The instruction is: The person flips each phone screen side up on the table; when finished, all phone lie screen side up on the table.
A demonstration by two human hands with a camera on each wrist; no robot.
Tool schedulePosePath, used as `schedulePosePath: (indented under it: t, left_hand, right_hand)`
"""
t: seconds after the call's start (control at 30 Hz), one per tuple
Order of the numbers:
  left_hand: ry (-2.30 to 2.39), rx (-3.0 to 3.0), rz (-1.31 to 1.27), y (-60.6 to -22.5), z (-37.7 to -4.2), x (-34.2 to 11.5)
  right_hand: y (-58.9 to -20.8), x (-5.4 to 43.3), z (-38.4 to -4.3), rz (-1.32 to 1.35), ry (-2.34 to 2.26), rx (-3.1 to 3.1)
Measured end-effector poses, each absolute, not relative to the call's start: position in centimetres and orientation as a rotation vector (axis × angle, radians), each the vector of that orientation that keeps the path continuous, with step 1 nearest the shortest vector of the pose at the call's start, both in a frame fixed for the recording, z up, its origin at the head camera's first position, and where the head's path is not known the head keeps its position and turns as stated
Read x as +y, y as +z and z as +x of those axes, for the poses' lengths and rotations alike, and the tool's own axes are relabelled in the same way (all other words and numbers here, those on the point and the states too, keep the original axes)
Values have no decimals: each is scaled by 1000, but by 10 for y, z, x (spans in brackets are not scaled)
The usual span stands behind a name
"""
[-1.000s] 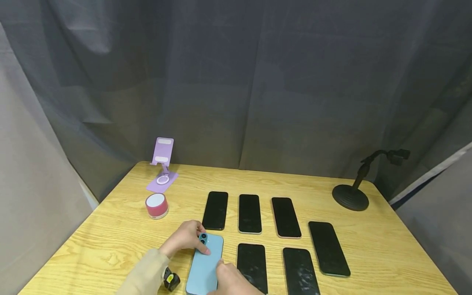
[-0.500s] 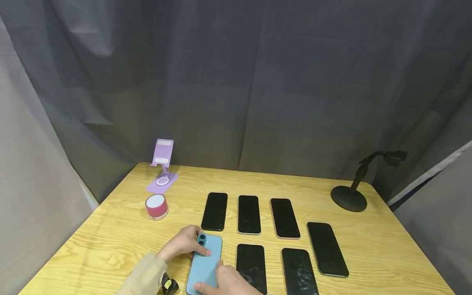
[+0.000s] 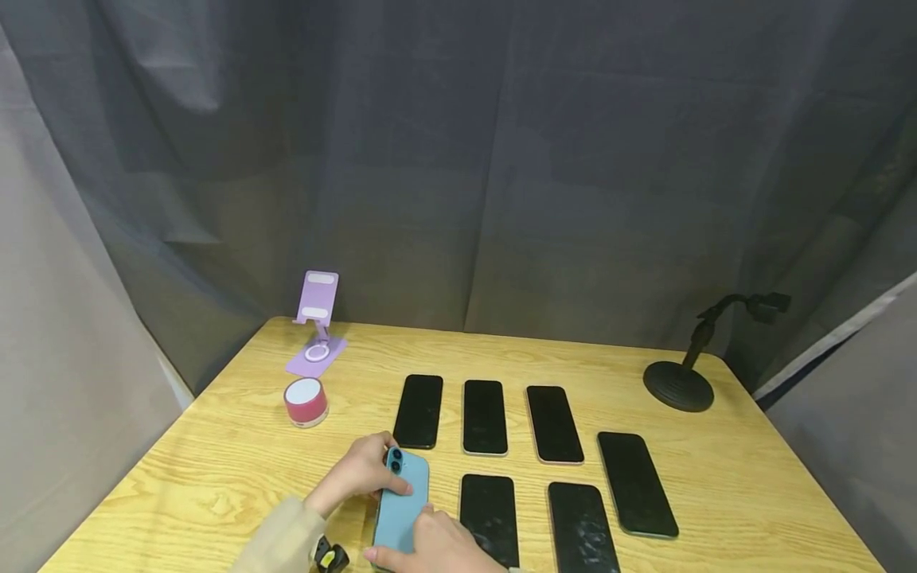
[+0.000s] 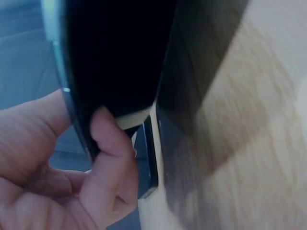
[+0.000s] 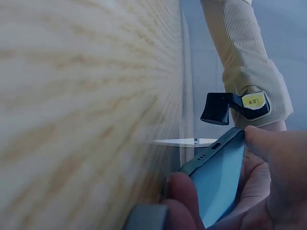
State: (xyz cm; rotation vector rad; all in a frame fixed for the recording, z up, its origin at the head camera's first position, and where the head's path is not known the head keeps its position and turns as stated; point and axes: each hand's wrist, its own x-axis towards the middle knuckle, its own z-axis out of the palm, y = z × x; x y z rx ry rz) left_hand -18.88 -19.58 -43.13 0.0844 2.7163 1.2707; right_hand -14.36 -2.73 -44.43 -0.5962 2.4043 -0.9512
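Observation:
A light blue phone [image 3: 403, 513] is held back side up at the table's front, its camera lenses at the far left corner. My left hand [image 3: 361, 469] grips the far end, thumb on the back and fingers underneath. My right hand [image 3: 440, 545] pinches the near end. In the left wrist view the dark screen [image 4: 117, 52] faces the table and sits tilted above it, with the left fingers [image 4: 112, 163] curled at its edge. The right wrist view shows the port edge [image 5: 216, 146] between the right thumb and fingers.
Several dark-screened phones, among them one at the back [image 3: 419, 411] and one at the front [image 3: 489, 513], lie right of my hands. A purple phone stand [image 3: 316, 298] and a pink cylinder with a white top [image 3: 306, 404] stand left. A black round-based stand [image 3: 678, 386] is at far right.
The right thumb has come onto the blue phone's near end and moved left along it. The phone now appears tilted up slightly, still in both hands. Other phones stay put.

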Motion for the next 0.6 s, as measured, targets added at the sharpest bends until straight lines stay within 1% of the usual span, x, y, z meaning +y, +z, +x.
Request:
schedulePosePath:
  t: [0.1,0.23,0.6]
  left_hand:
    - [1285,2726,121,-430,-187,-194]
    - [1315,2693,96,-433,-186,-194]
    - [1658,2288,70,-453,-189,-201]
  right_hand:
    - [-444,-28,-144,-584,-940,2411]
    - [-443,-28,-144,-565,-960,2403]
    - [-444,-27,-142,-591,-1019,2407]
